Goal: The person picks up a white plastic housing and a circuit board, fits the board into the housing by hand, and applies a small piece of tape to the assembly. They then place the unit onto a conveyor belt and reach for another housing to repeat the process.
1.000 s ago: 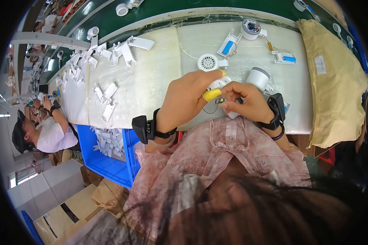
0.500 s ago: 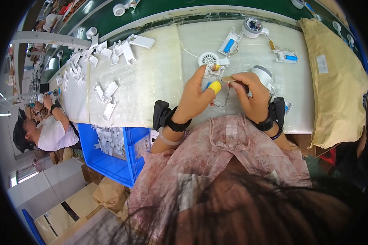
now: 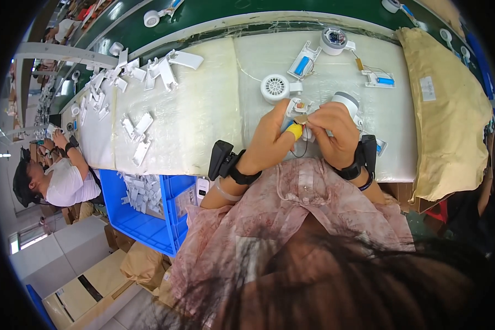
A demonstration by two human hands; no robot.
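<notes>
Currently, the left hand [image 3: 268, 141] grips a white housing [image 3: 296, 104] jutting beyond its fingers [image 3: 280, 110], while the right hand [image 3: 336, 135] pinches a tan piece [image 3: 301, 119] just beside it.

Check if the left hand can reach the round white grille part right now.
Likely yes: the grille part lies just beyond the left hand, nothing visible between, though that hand is busy holding a white housing.

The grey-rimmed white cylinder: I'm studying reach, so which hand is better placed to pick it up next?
Probably the right hand: the cylinder sits just beyond it, while the left hand is farther away, holding a white housing. The right hand pinches a small tan piece, though.
</notes>
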